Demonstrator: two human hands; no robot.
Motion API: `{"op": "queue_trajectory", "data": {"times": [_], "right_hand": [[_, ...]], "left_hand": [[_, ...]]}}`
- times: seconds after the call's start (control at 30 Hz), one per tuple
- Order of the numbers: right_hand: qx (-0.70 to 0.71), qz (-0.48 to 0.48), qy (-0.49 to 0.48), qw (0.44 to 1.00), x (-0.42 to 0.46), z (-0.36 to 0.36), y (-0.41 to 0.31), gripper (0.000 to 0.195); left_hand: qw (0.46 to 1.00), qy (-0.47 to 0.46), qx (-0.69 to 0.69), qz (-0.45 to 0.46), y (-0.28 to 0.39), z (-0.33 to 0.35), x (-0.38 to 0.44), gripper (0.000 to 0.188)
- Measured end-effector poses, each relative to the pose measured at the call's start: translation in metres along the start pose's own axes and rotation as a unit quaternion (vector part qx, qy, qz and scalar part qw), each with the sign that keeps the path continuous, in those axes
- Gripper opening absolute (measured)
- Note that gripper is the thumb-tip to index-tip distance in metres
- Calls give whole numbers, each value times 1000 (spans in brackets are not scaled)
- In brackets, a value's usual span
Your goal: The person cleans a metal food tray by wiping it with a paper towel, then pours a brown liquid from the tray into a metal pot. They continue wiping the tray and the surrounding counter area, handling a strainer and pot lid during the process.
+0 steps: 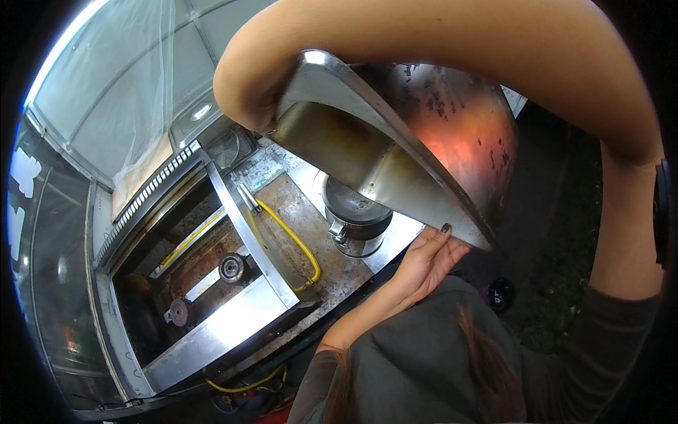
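Note:
A large stainless-steel pan (389,177) with a broad rim and brown heat stains is held up, steeply tilted. My left hand (431,259) grips its near lower corner, thumb on the metal and fingers spread along the edge. Arching across the top of the view, my right arm reaches round to the pan's far corner. There my right hand (251,106) is curled at the edge, its fingers mostly hidden. Beyond the rim shows a scorched, flaking metal surface (461,143) with an orange sheen; I cannot tell whether it belongs to the pan.
Left of the pan is a steel burner frame (217,312) with two gas burners (233,267). A yellow hose (296,241) curves over the stained metal counter (339,265). Partly under the pan stands a round metal pot (357,212). Clear plastic sheeting (143,106) hangs behind.

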State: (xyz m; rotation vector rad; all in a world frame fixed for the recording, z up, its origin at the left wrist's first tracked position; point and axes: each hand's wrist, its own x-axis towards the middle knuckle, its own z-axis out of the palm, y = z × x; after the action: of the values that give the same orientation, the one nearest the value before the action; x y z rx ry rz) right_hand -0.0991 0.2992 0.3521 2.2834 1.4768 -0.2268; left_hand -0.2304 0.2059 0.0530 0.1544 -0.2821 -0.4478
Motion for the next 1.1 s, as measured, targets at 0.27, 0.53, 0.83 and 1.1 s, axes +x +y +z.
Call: {"op": "queue_trajectory", "data": {"times": [0.27, 0.53, 0.83, 1.1], "right_hand": [[79, 73, 17, 994, -14, 8, 28, 37], [189, 160, 56, 967, -53, 20, 73, 39], [406, 140, 81, 900, -134, 78, 130, 27], [633, 209, 115, 736, -176, 125, 152, 28]], "left_hand": [[1000, 17, 15, 6, 2, -1, -1, 26], [995, 53, 83, 18, 3, 19, -2, 25], [982, 62, 179, -16, 1, 23, -4, 23], [984, 10, 156, -80, 8, 23, -14, 31]]}}
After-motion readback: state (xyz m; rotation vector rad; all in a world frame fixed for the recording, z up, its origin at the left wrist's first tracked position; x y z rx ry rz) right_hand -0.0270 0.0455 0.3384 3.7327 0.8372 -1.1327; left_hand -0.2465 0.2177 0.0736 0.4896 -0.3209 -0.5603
